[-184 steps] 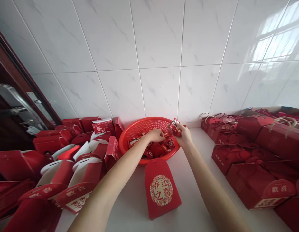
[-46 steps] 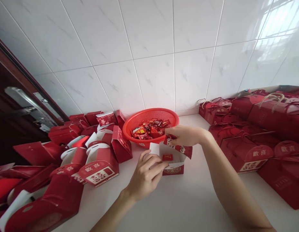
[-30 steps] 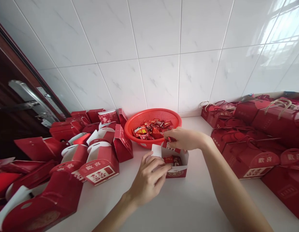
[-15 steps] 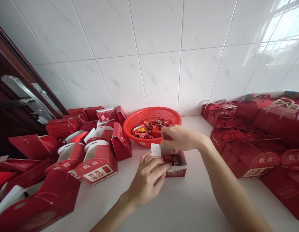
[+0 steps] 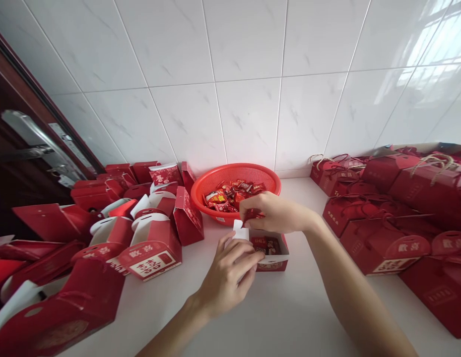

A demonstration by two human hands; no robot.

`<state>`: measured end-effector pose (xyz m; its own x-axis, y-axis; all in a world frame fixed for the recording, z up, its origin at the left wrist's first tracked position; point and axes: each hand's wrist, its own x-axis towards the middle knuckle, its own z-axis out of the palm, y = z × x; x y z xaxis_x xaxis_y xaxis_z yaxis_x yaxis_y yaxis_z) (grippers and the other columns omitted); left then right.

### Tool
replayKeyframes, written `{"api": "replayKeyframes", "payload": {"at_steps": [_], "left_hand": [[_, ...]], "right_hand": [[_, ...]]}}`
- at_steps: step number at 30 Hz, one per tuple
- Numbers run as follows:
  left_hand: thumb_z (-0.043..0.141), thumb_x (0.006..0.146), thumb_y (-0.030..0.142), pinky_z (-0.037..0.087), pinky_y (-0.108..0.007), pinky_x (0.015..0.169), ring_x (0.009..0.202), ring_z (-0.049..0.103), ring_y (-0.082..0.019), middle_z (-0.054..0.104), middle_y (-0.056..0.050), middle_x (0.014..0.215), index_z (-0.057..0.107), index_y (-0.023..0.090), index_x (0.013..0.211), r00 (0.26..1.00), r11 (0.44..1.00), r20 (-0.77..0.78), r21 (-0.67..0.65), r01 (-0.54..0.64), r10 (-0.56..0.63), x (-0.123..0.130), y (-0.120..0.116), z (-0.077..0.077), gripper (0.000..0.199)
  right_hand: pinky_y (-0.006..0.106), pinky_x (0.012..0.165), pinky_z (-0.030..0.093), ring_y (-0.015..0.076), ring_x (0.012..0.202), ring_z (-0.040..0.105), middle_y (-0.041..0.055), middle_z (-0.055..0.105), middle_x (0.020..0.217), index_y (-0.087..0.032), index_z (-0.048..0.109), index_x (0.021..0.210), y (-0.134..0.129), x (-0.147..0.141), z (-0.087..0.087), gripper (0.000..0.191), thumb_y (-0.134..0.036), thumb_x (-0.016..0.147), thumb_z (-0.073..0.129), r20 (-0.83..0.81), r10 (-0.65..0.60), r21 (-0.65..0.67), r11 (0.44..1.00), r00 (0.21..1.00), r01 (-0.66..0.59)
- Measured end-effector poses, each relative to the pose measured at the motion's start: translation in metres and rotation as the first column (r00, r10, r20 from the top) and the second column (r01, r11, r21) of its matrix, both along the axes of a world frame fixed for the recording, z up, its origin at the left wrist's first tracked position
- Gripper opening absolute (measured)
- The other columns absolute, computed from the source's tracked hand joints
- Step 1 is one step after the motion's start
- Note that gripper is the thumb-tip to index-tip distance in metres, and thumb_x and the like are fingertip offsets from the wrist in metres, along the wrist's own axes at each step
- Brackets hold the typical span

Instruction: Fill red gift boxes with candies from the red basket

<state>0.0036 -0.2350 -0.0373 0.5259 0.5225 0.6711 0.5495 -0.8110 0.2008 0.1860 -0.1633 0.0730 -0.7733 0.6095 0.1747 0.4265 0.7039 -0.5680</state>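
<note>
A small red cardboard gift box [image 5: 272, 265] stands on the white counter with its top open, and red-wrapped sweets [image 5: 265, 244] lie inside. My left hand [image 5: 230, 270] grips the box at its left side, fingers curled over the near rim and a white flap [image 5: 240, 231]. Above the far left part of the box, my right hand [image 5: 273, 212] is closed in a pinch on a dark red wrapped sweet [image 5: 253, 213], which the fingers partly hide. Just behind is a red plastic basket [image 5: 200, 191] holding several wrapped sweets [image 5: 226, 194].
Several open red gift boxes [image 5: 152, 250] crowd the left of the white counter [image 5: 200, 325]. Closed red boxes with cords [image 5: 386, 243] are stacked on the right. A tiled wall [image 5: 248, 119] rises behind, and a door handle [image 5: 40, 144] is at far left.
My right hand has moved slightly left, toward the basket's near edge, and dark red wrapping now shows between its fingers. My left hand stays on the box.
</note>
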Motion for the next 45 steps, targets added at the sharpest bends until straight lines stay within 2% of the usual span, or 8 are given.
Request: {"api": "replayKeyframes", "payload": {"at_steps": [3, 7, 19, 28, 33, 37, 42, 45], "left_hand": [[0.054, 0.091, 0.006, 0.039, -0.045, 0.106, 0.088, 0.064, -0.016, 0.069, -0.002, 0.091, 0.067, 0.022, 0.106, 1.000, 1.000, 0.003, -0.014, 0.003, -0.003, 0.000, 0.000, 0.000, 0.026], [0.053, 0.091, 0.006, 0.039, -0.044, 0.105, 0.089, 0.064, -0.016, 0.069, -0.002, 0.091, 0.068, 0.021, 0.106, 1.000, 1.000, -0.008, -0.014, 0.001, -0.001, 0.000, -0.001, 0.000, 0.026], [0.055, 0.089, 0.004, 0.040, -0.043, 0.103, 0.084, 0.065, -0.015, 0.069, 0.000, 0.086, 0.070, 0.022, 0.100, 0.999, 0.999, 0.044, 0.041, -0.010, 0.008, -0.002, 0.000, 0.002, 0.026], [0.054, 0.087, 0.004, 0.045, -0.044, 0.095, 0.082, 0.063, -0.017, 0.065, -0.001, 0.079, 0.067, 0.020, 0.090, 0.992, 0.997, 0.122, 0.062, -0.052, 0.044, -0.009, 0.006, 0.007, 0.020], [0.056, 0.084, 0.002, 0.051, -0.045, 0.096, 0.100, 0.062, -0.022, 0.066, -0.007, 0.095, 0.067, 0.018, 0.093, 0.988, 0.998, 0.149, 0.062, 0.028, -0.037, -0.009, 0.004, 0.003, 0.021], [0.056, 0.083, 0.000, 0.055, -0.042, 0.097, 0.118, 0.057, -0.027, 0.062, -0.012, 0.112, 0.067, 0.017, 0.096, 0.984, 0.995, 0.152, 0.057, 0.087, -0.095, -0.009, -0.001, 0.002, 0.024], [0.052, 0.083, -0.001, 0.056, -0.038, 0.102, 0.128, 0.055, -0.027, 0.047, -0.017, 0.139, 0.065, 0.015, 0.104, 0.973, 0.983, 0.146, -0.022, 0.182, -0.177, -0.008, -0.006, -0.004, 0.029], [0.053, 0.085, 0.000, 0.057, -0.031, 0.099, 0.118, 0.063, -0.022, 0.049, -0.018, 0.136, 0.063, 0.014, 0.108, 0.960, 0.965, 0.152, -0.083, 0.249, -0.235, -0.007, -0.006, -0.007, 0.029]], "right_hand": [[0.025, 0.066, 0.040, 0.0145, 0.077, 0.059, 0.0032, 0.069, 0.083, -0.015, 0.065, 0.080, 0.005, 0.003, -0.004, 0.016, -0.002, 0.082, 0.055, 0.113, -0.039, -0.030, 0.999, 0.993, 0.043], [0.025, 0.067, 0.041, 0.0166, 0.082, 0.061, 0.0051, 0.070, 0.088, -0.014, 0.068, 0.086, 0.006, 0.005, -0.003, 0.024, 0.003, 0.079, 0.053, 0.157, -0.125, 0.022, 0.992, 0.980, 0.123], [0.026, 0.066, 0.043, 0.0186, 0.083, 0.065, 0.0076, 0.073, 0.094, -0.016, 0.070, 0.092, -0.008, 0.007, 0.005, 0.018, -0.007, 0.086, 0.055, 0.218, -0.070, -0.039, 0.996, 0.973, 0.080], [0.026, 0.066, 0.044, 0.0197, 0.086, 0.066, 0.0072, 0.073, 0.097, -0.016, 0.070, 0.099, -0.007, 0.010, 0.006, 0.021, -0.008, 0.082, 0.060, 0.260, -0.152, -0.040, 0.985, 0.954, 0.168], [0.028, 0.072, 0.044, 0.0246, 0.101, 0.062, 0.0093, 0.071, 0.111, -0.019, 0.070, 0.111, -0.007, 0.011, 0.005, 0.029, -0.015, 0.084, 0.064, 0.321, -0.224, 0.003, 0.972, 0.920, 0.236], [0.030, 0.075, 0.044, 0.0266, 0.109, 0.059, 0.0106, 0.067, 0.122, -0.020, 0.063, 0.124, -0.007, 0.013, 0.004, 0.041, -0.019, 0.083, 0.067, 0.339, -0.239, -0.034, 0.963, 0.910, 0.266], [0.026, 0.069, 0.043, 0.0225, 0.100, 0.059, 0.0079, 0.067, 0.109, -0.020, 0.062, 0.113, -0.004, 0.014, 0.004, 0.036, -0.008, 0.080, 0.061, 0.371, -0.206, -0.025, 0.973, 0.906, 0.231], [0.026, 0.065, 0.040, 0.0218, 0.093, 0.058, 0.0074, 0.065, 0.102, -0.019, 0.060, 0.102, 0.000, 0.014, 0.000, 0.029, -0.005, 0.077, 0.059, 0.401, -0.270, 0.047, 0.960, 0.875, 0.274]]}}
